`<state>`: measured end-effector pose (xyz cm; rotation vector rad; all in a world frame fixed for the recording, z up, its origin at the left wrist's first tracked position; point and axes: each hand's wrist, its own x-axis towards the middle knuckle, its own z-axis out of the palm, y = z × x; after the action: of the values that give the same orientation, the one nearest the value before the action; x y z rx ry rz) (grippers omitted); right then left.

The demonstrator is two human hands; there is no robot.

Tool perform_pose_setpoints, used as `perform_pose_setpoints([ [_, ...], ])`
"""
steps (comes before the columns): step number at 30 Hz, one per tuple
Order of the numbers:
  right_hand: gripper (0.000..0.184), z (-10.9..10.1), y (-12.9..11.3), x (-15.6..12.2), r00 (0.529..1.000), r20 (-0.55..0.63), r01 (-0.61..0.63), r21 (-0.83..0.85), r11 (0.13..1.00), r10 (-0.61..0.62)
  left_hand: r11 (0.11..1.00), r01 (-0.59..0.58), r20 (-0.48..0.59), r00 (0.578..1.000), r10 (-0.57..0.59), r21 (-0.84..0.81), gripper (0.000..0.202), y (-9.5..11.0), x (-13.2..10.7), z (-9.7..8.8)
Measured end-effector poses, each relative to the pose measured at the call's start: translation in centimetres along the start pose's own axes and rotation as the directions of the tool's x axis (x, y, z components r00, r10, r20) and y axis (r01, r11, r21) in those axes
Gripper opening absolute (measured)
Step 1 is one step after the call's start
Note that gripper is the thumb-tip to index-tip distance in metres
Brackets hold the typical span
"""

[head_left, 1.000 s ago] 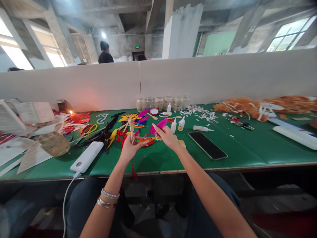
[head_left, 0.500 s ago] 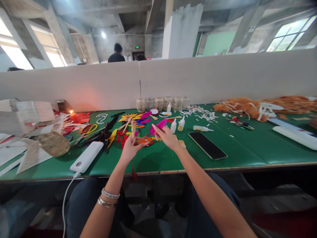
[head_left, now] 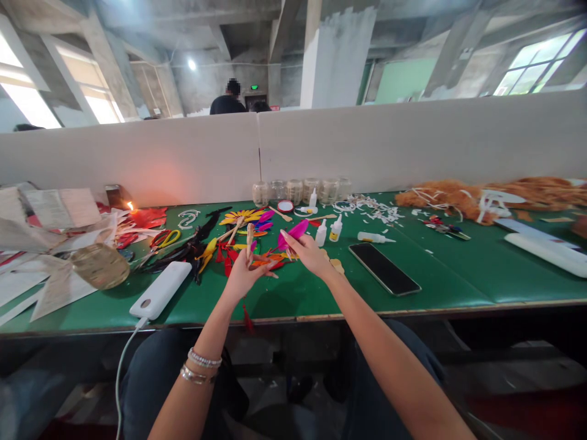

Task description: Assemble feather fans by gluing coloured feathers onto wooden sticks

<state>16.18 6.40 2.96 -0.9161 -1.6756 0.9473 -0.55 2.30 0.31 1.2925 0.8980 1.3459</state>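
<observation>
My left hand (head_left: 242,276) is closed on a small tan stick-like piece (head_left: 250,238) held upright above the green table (head_left: 293,293). My right hand (head_left: 308,253) pinches a magenta feather (head_left: 294,232) just to its right. Beneath and behind both hands lies a spread of coloured feathers (head_left: 238,250) in orange, red and yellow, with a yellow feather flower (head_left: 241,216) further back.
A black phone (head_left: 384,269) lies right of my hands; small glue bottles (head_left: 335,228) stand behind. A white power bank (head_left: 161,289), scissors (head_left: 164,239), a lit candle (head_left: 129,207) and paper piles sit left. Orange fluff (head_left: 447,194) lies far right. A person stands beyond the white partition (head_left: 367,140).
My left hand has lifted the tan piece slightly and shifted it right, toward the magenta feather. The person beyond the partition has walked to the right.
</observation>
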Motion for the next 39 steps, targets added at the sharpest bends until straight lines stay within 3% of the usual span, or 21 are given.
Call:
perform_pose_setpoints([
  [6,0.044,-0.1,-0.1,0.0,1.000,0.002,0.008,-0.007,1.000,-0.008,0.999,0.000,-0.013,1.000,0.000,0.046,0.048,0.1,-0.1,0.0],
  [14,0.044,-0.2,-0.1,-0.1,1.000,0.021,0.007,-0.008,1.000,-0.007,0.998,0.007,0.014,1.000,-0.007,-0.060,0.045,-0.8,0.2,-0.4],
  [21,0.045,-0.2,-0.1,-0.1,1.000,0.023,0.013,0.007,1.000,-0.013,1.000,-0.009,0.016,1.000,0.009,0.026,0.042,-0.8,0.4,-0.4],
  [26,0.045,-0.3,-0.2,-0.1,1.000,0.027,0.010,0.005,1.000,-0.010,0.996,-0.006,-0.049,0.999,0.010,0.090,0.042,-0.8,0.5,-0.3],
  [35,0.044,-0.3,0.1,-0.1,1.000,0.015,0.024,0.018,1.000,-0.025,0.999,0.006,0.025,1.000,-0.007,0.031,0.032,-0.6,0.2,-0.3],
  [39,0.044,-0.3,0.3,0.0,1.000,0.008,0.019,0.019,1.000,-0.019,0.998,-0.019,-0.013,1.000,0.020,0.057,0.032,-0.7,0.3,-0.3],
])
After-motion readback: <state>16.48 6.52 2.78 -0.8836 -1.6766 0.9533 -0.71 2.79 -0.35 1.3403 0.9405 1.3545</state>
